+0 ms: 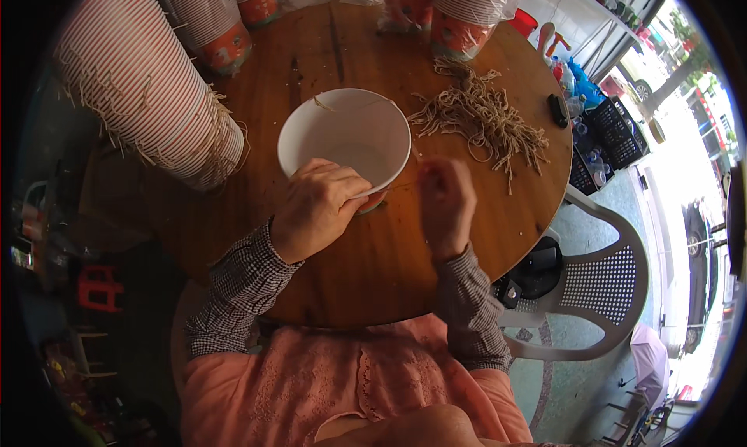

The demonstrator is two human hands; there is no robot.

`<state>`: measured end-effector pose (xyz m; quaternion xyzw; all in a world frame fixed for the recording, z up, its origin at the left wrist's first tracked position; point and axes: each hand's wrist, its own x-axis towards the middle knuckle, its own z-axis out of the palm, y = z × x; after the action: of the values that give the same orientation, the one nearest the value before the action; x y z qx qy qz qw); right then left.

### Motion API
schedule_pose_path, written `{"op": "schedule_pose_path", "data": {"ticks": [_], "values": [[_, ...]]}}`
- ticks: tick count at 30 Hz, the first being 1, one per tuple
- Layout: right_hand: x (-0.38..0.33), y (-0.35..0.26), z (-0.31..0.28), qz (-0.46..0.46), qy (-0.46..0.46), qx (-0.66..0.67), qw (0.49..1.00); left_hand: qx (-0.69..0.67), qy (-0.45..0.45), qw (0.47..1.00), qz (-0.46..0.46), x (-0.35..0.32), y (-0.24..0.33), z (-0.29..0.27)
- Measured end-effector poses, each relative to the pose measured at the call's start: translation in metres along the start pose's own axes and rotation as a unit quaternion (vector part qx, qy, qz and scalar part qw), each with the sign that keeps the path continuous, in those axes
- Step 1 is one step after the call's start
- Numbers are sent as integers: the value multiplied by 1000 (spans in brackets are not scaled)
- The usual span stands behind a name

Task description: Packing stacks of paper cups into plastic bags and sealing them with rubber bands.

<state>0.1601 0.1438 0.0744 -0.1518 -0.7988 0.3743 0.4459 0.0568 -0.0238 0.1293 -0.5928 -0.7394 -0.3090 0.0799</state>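
A white paper bowl (345, 140) lies tilted on the round wooden table (366, 260), its opening facing up toward me. My left hand (315, 207) grips its near rim. My right hand (445, 203) is just right of the bowl, fingers pinched on a thin tan string that runs toward the bowl's rim. A loose pile of tan strings (486, 120) lies on the table beyond my right hand.
Long stacks of red-and-white paper bowls (148, 89) lie at the left and along the table's far edge (467, 11). A white plastic chair (599, 291) stands at the right. A black crate (615, 132) with bottles sits beyond the table.
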Motion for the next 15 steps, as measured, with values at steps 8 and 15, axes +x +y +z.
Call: {"op": "schedule_pose_path", "data": {"ticks": [8,15], "values": [[56,-35,31,-128,-153,116,973,-49,55,997,-28,1,-8,0],[54,-42,32,-22,-172,187,967,-141,-7,988,-69,2,-14,-14]]}}
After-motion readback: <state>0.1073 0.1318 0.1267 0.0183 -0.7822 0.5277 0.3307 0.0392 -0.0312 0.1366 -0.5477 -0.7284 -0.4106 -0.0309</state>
